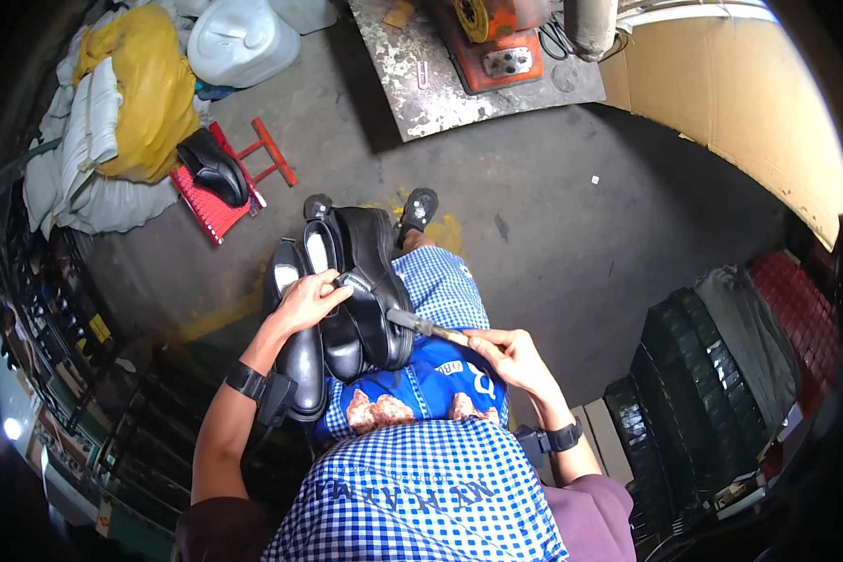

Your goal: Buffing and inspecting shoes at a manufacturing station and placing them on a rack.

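Observation:
Several glossy black leather shoes lie side by side across my lap, their toes toward me. My left hand (311,302) reaches over them, its thumb and fingers closed on the upper edge of one black shoe (373,281). In my right hand (515,358) is a slim tool with a long grey head and a pale handle (428,327); its exact kind is unclear. The tool's grey end meets or nearly meets the side of that same shoe. Farther left rest another black shoe (312,370) and one with a pale insole (320,245).
A black shoe (214,169) sits on a red woven stool (211,211) at left. Behind it are yellow and white sacks (136,94). A worn metal table (412,89) carries an orange machine (487,56). Dark stacked bundles (693,375) stand at right; shoe racks line the left.

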A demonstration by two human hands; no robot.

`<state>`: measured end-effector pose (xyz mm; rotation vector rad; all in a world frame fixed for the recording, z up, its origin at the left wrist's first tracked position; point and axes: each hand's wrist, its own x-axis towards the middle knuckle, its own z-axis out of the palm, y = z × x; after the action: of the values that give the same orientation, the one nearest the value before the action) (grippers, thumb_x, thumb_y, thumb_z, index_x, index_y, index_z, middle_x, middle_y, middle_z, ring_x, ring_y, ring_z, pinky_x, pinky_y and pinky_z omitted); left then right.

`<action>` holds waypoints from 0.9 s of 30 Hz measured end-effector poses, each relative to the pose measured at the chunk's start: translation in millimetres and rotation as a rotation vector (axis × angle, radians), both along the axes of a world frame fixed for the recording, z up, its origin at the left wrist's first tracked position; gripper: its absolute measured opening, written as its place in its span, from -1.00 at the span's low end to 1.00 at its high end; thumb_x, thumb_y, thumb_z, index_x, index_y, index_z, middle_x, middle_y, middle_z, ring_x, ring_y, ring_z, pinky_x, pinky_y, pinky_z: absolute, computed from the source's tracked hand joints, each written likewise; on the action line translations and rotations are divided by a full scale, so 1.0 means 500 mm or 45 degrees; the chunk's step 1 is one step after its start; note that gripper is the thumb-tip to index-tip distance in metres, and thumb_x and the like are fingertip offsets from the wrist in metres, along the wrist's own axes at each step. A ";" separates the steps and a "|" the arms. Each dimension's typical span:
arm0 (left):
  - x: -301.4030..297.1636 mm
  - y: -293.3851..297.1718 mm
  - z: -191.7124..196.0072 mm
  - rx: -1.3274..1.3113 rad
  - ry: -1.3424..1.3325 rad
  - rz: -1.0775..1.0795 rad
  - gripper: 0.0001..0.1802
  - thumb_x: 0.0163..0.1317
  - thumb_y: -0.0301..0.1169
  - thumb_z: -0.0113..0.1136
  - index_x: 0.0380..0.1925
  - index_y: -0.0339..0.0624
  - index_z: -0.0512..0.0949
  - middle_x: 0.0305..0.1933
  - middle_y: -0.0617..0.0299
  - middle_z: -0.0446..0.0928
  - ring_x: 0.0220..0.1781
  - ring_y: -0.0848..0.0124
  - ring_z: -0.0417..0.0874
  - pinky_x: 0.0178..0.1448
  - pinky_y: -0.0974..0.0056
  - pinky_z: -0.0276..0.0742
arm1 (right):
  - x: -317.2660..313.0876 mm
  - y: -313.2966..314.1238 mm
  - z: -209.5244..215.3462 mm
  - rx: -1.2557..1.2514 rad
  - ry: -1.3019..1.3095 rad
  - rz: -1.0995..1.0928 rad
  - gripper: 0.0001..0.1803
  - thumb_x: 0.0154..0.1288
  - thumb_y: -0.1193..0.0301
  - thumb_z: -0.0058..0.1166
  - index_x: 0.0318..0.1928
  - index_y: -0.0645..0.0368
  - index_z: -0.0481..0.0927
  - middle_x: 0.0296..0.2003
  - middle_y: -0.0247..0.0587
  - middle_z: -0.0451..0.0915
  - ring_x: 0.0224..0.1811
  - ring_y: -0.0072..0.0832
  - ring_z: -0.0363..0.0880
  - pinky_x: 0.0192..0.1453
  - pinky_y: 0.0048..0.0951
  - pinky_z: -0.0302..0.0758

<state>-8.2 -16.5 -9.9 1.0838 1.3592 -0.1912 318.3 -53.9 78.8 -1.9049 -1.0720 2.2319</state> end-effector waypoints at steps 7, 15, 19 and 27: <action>0.004 -0.001 0.005 0.008 0.044 -0.017 -0.71 0.12 -0.14 0.10 -0.41 -0.16 0.48 -0.79 0.36 0.26 -0.69 0.56 0.26 -0.54 0.35 0.19 | 0.018 -0.010 -0.021 0.073 0.041 -0.071 -0.71 0.18 0.30 0.02 -0.17 0.21 0.57 -0.46 -0.25 0.61 -0.45 -0.67 0.46 -0.33 -0.61 0.41; 0.005 -0.007 0.004 0.065 0.088 -0.069 -0.70 0.12 -0.14 0.09 -0.38 -0.16 0.47 -0.79 0.33 0.28 -0.71 0.54 0.27 -0.54 0.33 0.20 | 0.029 -0.004 -0.014 -0.065 0.149 -0.067 -0.73 0.21 0.36 0.01 -0.16 0.28 0.56 -0.37 -0.24 0.61 -0.32 -0.67 0.45 -0.18 -0.61 0.42; 0.006 -0.009 0.007 0.029 0.082 -0.051 -0.69 0.12 -0.13 0.10 -0.39 -0.16 0.46 -0.79 0.31 0.28 -0.71 0.53 0.28 -0.54 0.33 0.21 | 0.025 0.000 -0.024 -0.073 0.123 0.001 -0.74 0.21 0.38 0.01 -0.15 0.28 0.56 -0.36 -0.27 0.60 -0.32 -0.68 0.43 -0.18 -0.62 0.41; 0.001 -0.011 0.022 0.064 0.099 0.070 -0.67 0.12 -0.15 0.10 -0.56 -0.20 0.37 -0.80 0.33 0.23 -0.71 0.57 0.17 -0.57 0.32 0.11 | 0.044 0.031 -0.037 -0.050 0.299 0.010 -0.73 0.19 0.37 0.04 -0.15 0.29 0.56 -0.32 -0.22 0.60 -0.30 -0.62 0.47 -0.17 -0.58 0.42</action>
<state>-7.5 -22.0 1.4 1.0887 1.4689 -0.1610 340.1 -38.4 60.2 -1.6005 -1.0094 2.4215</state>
